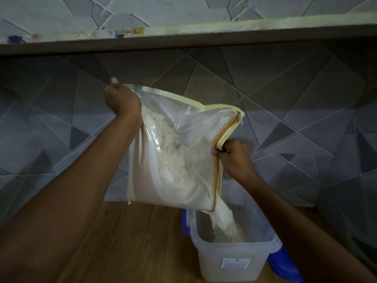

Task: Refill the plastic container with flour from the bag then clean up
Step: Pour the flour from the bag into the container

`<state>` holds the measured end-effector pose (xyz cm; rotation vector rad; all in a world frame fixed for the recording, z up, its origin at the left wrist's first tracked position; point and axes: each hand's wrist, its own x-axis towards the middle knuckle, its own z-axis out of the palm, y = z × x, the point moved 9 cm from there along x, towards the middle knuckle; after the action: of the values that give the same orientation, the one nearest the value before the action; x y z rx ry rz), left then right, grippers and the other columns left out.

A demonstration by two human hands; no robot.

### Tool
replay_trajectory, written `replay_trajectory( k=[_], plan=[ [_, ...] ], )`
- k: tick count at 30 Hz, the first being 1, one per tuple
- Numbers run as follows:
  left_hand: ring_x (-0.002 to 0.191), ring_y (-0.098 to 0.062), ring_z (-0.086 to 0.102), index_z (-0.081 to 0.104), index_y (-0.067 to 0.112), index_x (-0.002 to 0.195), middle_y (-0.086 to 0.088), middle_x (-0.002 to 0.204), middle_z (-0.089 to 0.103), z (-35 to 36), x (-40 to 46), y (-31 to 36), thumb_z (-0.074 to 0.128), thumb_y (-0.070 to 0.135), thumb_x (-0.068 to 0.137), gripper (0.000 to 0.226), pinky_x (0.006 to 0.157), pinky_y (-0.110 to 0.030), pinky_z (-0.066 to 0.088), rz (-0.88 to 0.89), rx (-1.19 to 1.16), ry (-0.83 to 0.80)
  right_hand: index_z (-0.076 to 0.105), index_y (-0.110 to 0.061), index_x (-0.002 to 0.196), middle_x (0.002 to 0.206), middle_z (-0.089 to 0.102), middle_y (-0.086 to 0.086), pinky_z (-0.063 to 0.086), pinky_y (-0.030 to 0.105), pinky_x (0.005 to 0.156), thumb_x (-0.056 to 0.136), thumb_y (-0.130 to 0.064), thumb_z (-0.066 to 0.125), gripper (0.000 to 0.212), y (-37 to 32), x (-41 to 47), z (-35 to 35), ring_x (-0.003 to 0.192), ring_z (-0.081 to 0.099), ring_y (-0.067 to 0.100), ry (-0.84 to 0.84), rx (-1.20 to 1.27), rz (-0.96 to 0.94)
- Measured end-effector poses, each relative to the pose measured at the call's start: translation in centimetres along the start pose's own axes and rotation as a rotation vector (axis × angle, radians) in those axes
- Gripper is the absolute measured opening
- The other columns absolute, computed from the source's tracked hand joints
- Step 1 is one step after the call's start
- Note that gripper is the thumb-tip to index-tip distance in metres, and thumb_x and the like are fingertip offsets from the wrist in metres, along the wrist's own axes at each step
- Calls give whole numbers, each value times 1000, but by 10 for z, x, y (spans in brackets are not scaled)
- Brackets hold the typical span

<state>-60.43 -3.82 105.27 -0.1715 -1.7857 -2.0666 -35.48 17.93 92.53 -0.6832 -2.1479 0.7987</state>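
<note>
Both arms reach forward and upward from the bottom corners of the view, holding a clear plastic bag (175, 152) tipped on its side above the wooden counter (126, 237). The left hand (122, 101) is raised high, its forearm nearly straight, with the fingers curled tight round the bag's upper corner and one fingertip poking up past the cream trim. The right hand (234, 156) sits lower and just beside the bag's zippered edge, wrist bent, its fingers and thumb pinching the cream and brown zipper band about halfway along. The zipper pull (239, 117) hangs near the bag's top right corner. Inside the bag, the white flour (173, 160) has slumped toward the low corner, and a stream of it falls from the opening there into the translucent plastic container (230, 256) standing upright on the counter directly below. The container carries a white label (235, 263) on its near wall, a blue clasp (185, 223) on its left side, and a blue lid (285, 264) lies just beside it on the right. A shelf (183, 37) runs across the patterned wall (295, 103) above.
</note>
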Motion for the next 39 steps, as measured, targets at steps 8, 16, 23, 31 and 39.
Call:
replay_trajectory(
  k=[8, 16, 23, 31, 39],
  plan=[
    [124, -29, 55, 53, -7, 125, -21, 133, 57, 1, 5, 5, 32, 28, 107, 45, 100, -28, 38, 17, 24, 3, 70, -9, 76, 78, 69, 12, 43, 30, 70, 92, -20, 70, 19, 7, -3, -2, 87, 66, 34, 79, 15, 25],
    [121, -35, 56, 56, -11, 121, -26, 128, 59, 8, -9, 14, 32, 26, 107, 46, 99, -34, 38, 75, 93, 12, 61, -6, 66, 61, 60, 2, 42, 32, 57, 92, -17, 70, 29, 21, -11, -6, 64, 62, 25, 136, 53, 66],
    [119, -30, 58, 58, -7, 122, -22, 127, 62, 14, -10, 26, 32, 26, 107, 45, 97, -32, 41, 100, 97, -11, 64, -10, 67, 66, 62, 1, 43, 27, 60, 93, -20, 70, 29, 22, -9, -10, 68, 63, 24, 130, 45, 81],
    [120, -30, 57, 56, -7, 122, -21, 127, 61, 12, -7, 24, 33, 24, 107, 42, 99, -32, 41, 90, 78, -13, 64, -12, 66, 63, 62, -6, 35, 14, 55, 92, -16, 71, 27, 6, -5, -3, 72, 63, 21, 38, -25, -7],
    [119, -29, 58, 56, -6, 121, -21, 126, 60, 15, -8, 21, 32, 26, 107, 42, 99, -32, 42, 95, 60, -23, 70, 4, 82, 81, 73, 17, 41, 30, 63, 93, -19, 70, 26, 4, 1, 0, 82, 69, 34, 72, -114, -111]
  ],
)
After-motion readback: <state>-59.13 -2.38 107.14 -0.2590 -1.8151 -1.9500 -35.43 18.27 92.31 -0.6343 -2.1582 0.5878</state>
